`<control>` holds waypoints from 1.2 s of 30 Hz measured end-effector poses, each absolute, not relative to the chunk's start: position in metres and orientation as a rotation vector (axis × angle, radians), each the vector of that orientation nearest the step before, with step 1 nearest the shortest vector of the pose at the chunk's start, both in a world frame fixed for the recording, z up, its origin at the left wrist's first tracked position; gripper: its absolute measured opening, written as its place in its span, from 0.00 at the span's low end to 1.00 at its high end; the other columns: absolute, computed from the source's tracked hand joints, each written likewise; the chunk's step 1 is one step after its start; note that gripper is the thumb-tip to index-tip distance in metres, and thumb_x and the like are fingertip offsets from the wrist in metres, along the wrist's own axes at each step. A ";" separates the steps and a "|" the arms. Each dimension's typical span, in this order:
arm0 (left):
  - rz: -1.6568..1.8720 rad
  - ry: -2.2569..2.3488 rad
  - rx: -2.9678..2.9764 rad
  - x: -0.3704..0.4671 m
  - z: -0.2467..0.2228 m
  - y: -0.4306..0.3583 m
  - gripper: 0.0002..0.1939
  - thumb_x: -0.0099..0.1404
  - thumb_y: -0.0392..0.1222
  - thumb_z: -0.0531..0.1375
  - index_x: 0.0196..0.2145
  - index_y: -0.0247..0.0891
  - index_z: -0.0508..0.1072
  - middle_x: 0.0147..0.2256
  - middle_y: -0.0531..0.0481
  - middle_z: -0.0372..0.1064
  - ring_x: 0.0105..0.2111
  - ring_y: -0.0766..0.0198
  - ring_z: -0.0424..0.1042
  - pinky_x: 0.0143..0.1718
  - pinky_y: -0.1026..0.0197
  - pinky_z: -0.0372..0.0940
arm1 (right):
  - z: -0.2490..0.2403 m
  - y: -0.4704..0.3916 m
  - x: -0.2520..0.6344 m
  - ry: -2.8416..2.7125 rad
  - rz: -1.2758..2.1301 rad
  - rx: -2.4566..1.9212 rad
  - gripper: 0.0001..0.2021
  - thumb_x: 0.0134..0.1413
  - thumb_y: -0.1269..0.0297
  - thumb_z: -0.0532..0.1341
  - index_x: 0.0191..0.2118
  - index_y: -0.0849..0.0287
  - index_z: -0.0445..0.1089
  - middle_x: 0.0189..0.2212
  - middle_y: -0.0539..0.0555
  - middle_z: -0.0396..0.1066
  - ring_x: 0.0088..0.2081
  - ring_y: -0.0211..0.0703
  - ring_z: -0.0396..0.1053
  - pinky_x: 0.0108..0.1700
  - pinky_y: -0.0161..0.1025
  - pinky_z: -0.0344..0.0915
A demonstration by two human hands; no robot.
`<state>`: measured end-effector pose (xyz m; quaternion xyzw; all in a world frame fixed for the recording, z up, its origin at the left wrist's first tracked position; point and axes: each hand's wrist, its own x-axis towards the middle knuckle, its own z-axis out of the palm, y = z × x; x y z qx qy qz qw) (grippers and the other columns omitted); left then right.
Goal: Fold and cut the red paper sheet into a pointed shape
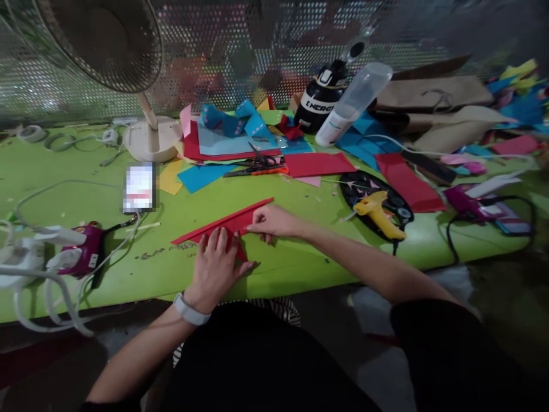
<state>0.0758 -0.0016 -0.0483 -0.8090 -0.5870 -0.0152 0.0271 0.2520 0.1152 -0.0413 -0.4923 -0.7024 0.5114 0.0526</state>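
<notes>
A piece of red paper (234, 221) lies on the green table, with a narrow strip folded along its far edge. My left hand (217, 260) rests flat on the paper with its fingers spread, pressing it to the tabletop. At the paper's right side, my right hand (273, 221) pinches its edge between thumb and fingers. A grey band circles my left wrist.
Scissors (261, 163) and coloured paper sheets lie behind the hands. A yellow glue gun (380, 214) rests on a black tray at right. A fan (150, 137), a phone (139, 187) and corded plugs (79, 249) stand left. Bottles (321, 97) stand at the back.
</notes>
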 end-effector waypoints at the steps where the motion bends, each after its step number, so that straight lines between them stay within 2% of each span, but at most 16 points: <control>1: -0.049 -1.808 -2.503 0.075 -0.047 -0.001 0.36 0.65 0.64 0.52 0.60 0.35 0.65 0.58 0.35 0.61 0.58 0.45 0.60 0.57 0.44 0.59 | -0.044 0.120 0.250 -2.104 1.667 -1.484 0.16 0.53 0.56 0.66 0.22 0.59 0.65 0.16 0.50 0.70 0.16 0.37 0.67 0.19 0.34 0.62; 6: -0.141 -1.809 -2.608 0.071 -0.027 0.011 0.29 0.68 0.62 0.49 0.52 0.38 0.71 0.51 0.39 0.67 0.50 0.49 0.67 0.50 0.49 0.64 | -0.051 0.134 0.249 -2.092 1.872 -1.429 0.19 0.47 0.55 0.70 0.20 0.60 0.64 0.14 0.50 0.70 0.15 0.35 0.67 0.17 0.31 0.61; 9: -0.190 -2.059 -2.582 0.074 -0.015 0.028 0.20 0.72 0.52 0.47 0.44 0.36 0.73 0.42 0.41 0.71 0.38 0.56 0.73 0.38 0.56 0.67 | -0.048 0.136 0.249 -2.113 1.909 -1.453 0.20 0.45 0.53 0.71 0.20 0.61 0.64 0.14 0.49 0.70 0.15 0.34 0.67 0.17 0.30 0.61; 11: -0.139 -2.238 -2.610 0.076 -0.012 0.042 0.17 0.70 0.48 0.49 0.39 0.36 0.73 0.33 0.44 0.74 0.32 0.56 0.74 0.32 0.58 0.65 | -0.046 0.137 0.249 -2.130 1.912 -1.464 0.19 0.46 0.53 0.70 0.20 0.61 0.65 0.14 0.49 0.70 0.15 0.34 0.68 0.18 0.29 0.61; 13: -0.075 -2.328 -2.754 0.076 -0.014 0.055 0.16 0.69 0.45 0.50 0.29 0.37 0.72 0.26 0.46 0.73 0.28 0.57 0.74 0.31 0.59 0.65 | -0.045 0.137 0.248 -2.133 1.918 -1.475 0.18 0.50 0.56 0.69 0.21 0.61 0.64 0.14 0.49 0.71 0.16 0.33 0.69 0.18 0.28 0.61; 16: -0.079 -2.629 -2.955 0.072 -0.024 0.070 0.18 0.67 0.46 0.51 0.21 0.39 0.67 0.19 0.49 0.71 0.23 0.60 0.74 0.28 0.61 0.66 | -0.044 0.138 0.246 -2.139 1.933 -1.485 0.16 0.53 0.61 0.67 0.22 0.61 0.64 0.14 0.48 0.71 0.16 0.33 0.69 0.17 0.27 0.60; 21: -0.144 -3.121 -3.018 0.062 -0.042 0.082 0.19 0.64 0.50 0.57 0.20 0.39 0.66 0.18 0.51 0.72 0.20 0.63 0.73 0.25 0.62 0.67 | -0.041 0.140 0.246 -2.193 1.928 -1.476 0.15 0.55 0.63 0.66 0.23 0.61 0.63 0.15 0.50 0.72 0.16 0.32 0.69 0.18 0.27 0.59; 25: -0.180 -3.199 -3.056 0.060 -0.042 0.086 0.19 0.63 0.50 0.59 0.20 0.37 0.68 0.19 0.49 0.73 0.20 0.65 0.73 0.27 0.62 0.68 | -0.042 0.144 0.247 -2.209 1.979 -1.446 0.14 0.55 0.63 0.66 0.24 0.62 0.64 0.16 0.50 0.73 0.18 0.33 0.71 0.20 0.28 0.61; 31: -0.094 -3.265 -3.026 0.062 -0.031 0.086 0.17 0.62 0.48 0.60 0.20 0.36 0.70 0.20 0.48 0.74 0.21 0.64 0.74 0.26 0.62 0.67 | -0.043 0.148 0.246 -2.238 1.988 -1.497 0.18 0.50 0.57 0.69 0.22 0.61 0.63 0.16 0.51 0.73 0.19 0.38 0.73 0.22 0.30 0.64; 36: -0.088 -3.248 -3.011 0.061 -0.031 0.086 0.19 0.62 0.47 0.61 0.18 0.36 0.70 0.18 0.49 0.73 0.19 0.66 0.72 0.25 0.63 0.64 | -0.042 0.153 0.253 -2.289 1.939 -1.514 0.19 0.48 0.57 0.70 0.20 0.61 0.63 0.15 0.50 0.72 0.19 0.36 0.72 0.24 0.31 0.67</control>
